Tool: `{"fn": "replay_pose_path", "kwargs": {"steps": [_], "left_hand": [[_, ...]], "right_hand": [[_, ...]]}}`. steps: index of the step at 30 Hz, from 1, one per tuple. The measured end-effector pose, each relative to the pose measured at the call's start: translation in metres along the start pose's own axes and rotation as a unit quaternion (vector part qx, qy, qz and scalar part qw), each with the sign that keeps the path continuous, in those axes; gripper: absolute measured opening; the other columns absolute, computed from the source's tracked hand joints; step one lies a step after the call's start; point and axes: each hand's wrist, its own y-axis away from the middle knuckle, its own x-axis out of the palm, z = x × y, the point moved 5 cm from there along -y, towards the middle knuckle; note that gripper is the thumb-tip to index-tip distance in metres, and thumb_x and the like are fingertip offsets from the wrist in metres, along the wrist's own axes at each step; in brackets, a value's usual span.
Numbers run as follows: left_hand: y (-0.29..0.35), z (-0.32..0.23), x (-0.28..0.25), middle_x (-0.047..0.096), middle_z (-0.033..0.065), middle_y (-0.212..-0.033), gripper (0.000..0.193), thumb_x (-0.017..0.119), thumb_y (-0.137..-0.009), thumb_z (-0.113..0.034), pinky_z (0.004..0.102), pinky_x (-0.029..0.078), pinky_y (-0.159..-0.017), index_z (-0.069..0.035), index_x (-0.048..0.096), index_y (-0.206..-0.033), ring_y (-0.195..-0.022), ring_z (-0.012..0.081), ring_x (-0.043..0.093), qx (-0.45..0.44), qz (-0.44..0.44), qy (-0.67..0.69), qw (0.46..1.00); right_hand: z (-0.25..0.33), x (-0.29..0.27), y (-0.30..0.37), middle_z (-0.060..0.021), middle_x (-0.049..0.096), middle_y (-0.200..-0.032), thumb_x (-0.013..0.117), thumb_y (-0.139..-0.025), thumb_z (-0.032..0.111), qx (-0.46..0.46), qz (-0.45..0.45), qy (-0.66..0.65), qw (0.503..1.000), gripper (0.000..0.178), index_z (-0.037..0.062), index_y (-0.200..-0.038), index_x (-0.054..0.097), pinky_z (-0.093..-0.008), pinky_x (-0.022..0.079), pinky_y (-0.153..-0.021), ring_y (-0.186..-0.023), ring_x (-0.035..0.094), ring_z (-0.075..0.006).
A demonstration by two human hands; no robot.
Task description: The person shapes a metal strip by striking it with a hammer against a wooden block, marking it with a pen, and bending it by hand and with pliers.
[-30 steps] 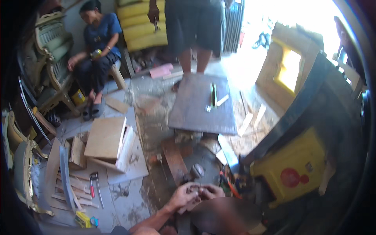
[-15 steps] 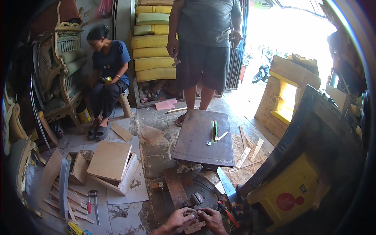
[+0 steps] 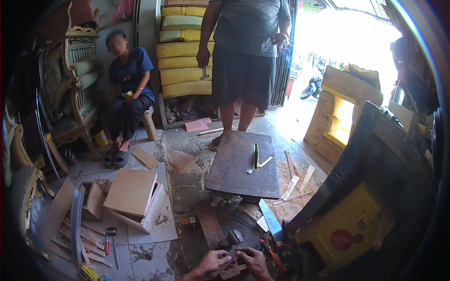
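Note:
My left hand [image 3: 212,263] and my right hand [image 3: 253,263] are close together at the lower middle, thumbs and fingertips pinched. Whatever they hold is small, and I cannot make it out. Just beneath them lies a light piece with small holes [image 3: 233,271]. A dark rounded metal tool [image 3: 233,237] sits right beyond the fingers, beside a brown board [image 3: 209,225]. To the right of my right hand is a tool with red and black handles [image 3: 273,256].
A dark low table [image 3: 234,164] stands ahead, with a standing person [image 3: 243,56] behind it holding a hammer [image 3: 204,74]. Another person [image 3: 131,79] sits at left. Wooden boxes [image 3: 131,189], strips and a clamp [image 3: 112,246] lie left; a yellow plastic panel [image 3: 347,229] leans right.
My hands have shifted slightly, with the fingertips a little further apart. The seated person has raised their head. The standing person's hammer has swung to hang lower and further left.

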Motion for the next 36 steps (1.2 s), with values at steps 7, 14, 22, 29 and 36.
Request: {"fn": "replay_pose_path", "kwargs": {"steps": [7,14,22,29,36], "left_hand": [[0.008,-0.011,0.003,0.072,0.0062,-0.099,0.028,0.064,-0.098,-0.020,0.0280,0.055,-0.080,0.003,0.066,-0.114,-0.088,0.0124,0.067,-0.005,-0.024,-0.014,1.000],[0.003,-0.001,0.002,0.073,0.0052,-0.099,0.027,0.065,-0.098,-0.020,0.0269,0.053,-0.080,0.002,0.068,-0.113,-0.086,0.0103,0.066,-0.004,-0.016,0.026,1.000],[0.008,-0.011,0.002,0.073,0.0048,-0.097,0.030,0.067,-0.097,-0.024,0.0262,0.052,-0.080,0.002,0.068,-0.112,-0.086,0.0098,0.066,-0.002,-0.028,-0.018,0.999],[0.014,-0.021,0.004,0.073,0.0037,-0.096,0.029,0.067,-0.097,-0.024,0.0256,0.052,-0.081,0.001,0.069,-0.112,-0.086,0.0090,0.065,0.002,-0.033,-0.021,0.999],[0.014,-0.004,0.005,0.072,0.0028,-0.094,0.028,0.068,-0.096,-0.025,0.0257,0.051,-0.078,0.000,0.070,-0.110,-0.084,0.0083,0.064,0.002,-0.033,-0.015,0.999]], "right_hand": [[0.000,-0.002,-0.001,-0.0079,0.072,-0.091,0.074,-0.091,0.033,0.010,0.025,0.016,1.000,0.042,-0.0016,-0.114,0.070,-0.0278,0.054,-0.069,-0.078,0.068,-0.0140],[0.002,-0.001,0.001,-0.0082,0.072,-0.093,0.074,-0.091,0.033,0.004,0.030,0.002,1.000,0.042,-0.0021,-0.114,0.070,-0.0277,0.053,-0.069,-0.079,0.067,-0.0136],[-0.006,0.000,-0.005,-0.0080,0.073,-0.093,0.075,-0.090,0.029,0.005,0.037,-0.004,0.999,0.041,-0.0030,-0.115,0.068,-0.0268,0.054,-0.070,-0.079,0.067,-0.0132],[-0.007,0.002,-0.006,-0.0082,0.073,-0.093,0.075,-0.090,0.027,-0.003,0.040,-0.018,0.999,0.040,-0.0032,-0.115,0.068,-0.0267,0.054,-0.071,-0.079,0.067,-0.0132],[-0.016,0.002,0.002,-0.0079,0.072,-0.093,0.073,-0.092,0.025,0.002,0.031,-0.013,0.999,0.037,-0.0027,-0.115,0.068,-0.0261,0.053,-0.070,-0.077,0.066,-0.0123]]}}
